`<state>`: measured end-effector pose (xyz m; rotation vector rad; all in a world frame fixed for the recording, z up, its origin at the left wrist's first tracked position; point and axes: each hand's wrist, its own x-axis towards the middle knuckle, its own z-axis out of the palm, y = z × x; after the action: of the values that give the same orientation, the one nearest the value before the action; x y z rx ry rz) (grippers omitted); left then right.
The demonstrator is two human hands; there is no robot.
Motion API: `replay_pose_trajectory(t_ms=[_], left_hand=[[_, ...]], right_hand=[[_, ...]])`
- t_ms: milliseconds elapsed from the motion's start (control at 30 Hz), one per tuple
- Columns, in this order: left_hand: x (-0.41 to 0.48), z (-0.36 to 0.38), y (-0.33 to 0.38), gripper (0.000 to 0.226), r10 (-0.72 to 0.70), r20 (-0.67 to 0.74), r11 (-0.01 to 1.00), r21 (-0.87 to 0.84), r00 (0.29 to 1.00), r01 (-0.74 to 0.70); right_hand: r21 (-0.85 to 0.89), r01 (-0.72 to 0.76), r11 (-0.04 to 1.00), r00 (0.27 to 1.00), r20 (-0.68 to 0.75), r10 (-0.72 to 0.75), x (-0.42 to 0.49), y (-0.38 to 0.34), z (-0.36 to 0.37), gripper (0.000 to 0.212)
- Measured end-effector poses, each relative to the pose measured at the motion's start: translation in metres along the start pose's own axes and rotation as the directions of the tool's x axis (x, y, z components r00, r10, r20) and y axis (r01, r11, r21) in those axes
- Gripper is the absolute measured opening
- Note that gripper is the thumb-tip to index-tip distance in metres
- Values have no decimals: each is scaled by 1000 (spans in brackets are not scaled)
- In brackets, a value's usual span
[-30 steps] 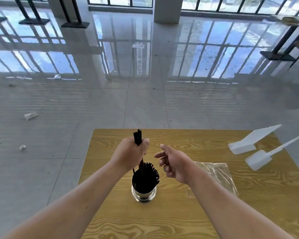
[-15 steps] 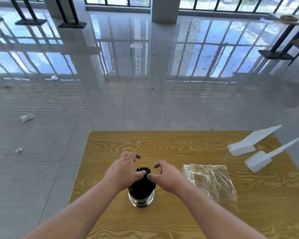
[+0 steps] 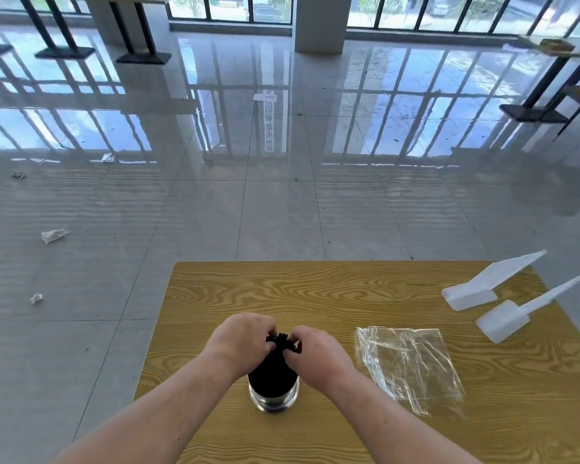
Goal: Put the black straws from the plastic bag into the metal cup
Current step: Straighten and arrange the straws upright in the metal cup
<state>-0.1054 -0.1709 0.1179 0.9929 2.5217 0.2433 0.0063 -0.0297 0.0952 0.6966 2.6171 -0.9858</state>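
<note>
Your left hand and right hand both pinch the tops of the black straws, standing upright in the metal cup straight below; plastic bag lies right.

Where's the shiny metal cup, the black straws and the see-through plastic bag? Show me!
metal cup (image 3: pixel 273 399): head view, its shiny lower wall.
black straws (image 3: pixel 281 340): head view, top ends of the bunch.
plastic bag (image 3: pixel 406 363): head view, middle of the crinkled sheet.
</note>
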Motion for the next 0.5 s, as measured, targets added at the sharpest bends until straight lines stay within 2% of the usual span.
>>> replay_pose_trajectory(t_ms=[67, 200, 500], left_hand=[[-1, -4, 2, 17, 21, -9, 1000, 19, 1000, -20], [-2, -17, 9, 18, 60, -18, 997, 53, 998, -58], [0, -70, 25, 7, 70, -72, 997, -30, 995, -73]], right_hand=[[11, -13, 1000, 1000, 9, 13, -2, 2, -2, 13], [53, -24, 998, 1000, 3, 24, -3, 0, -7, 25], [92, 28, 995, 999, -34, -25, -8, -5, -17, 28]])
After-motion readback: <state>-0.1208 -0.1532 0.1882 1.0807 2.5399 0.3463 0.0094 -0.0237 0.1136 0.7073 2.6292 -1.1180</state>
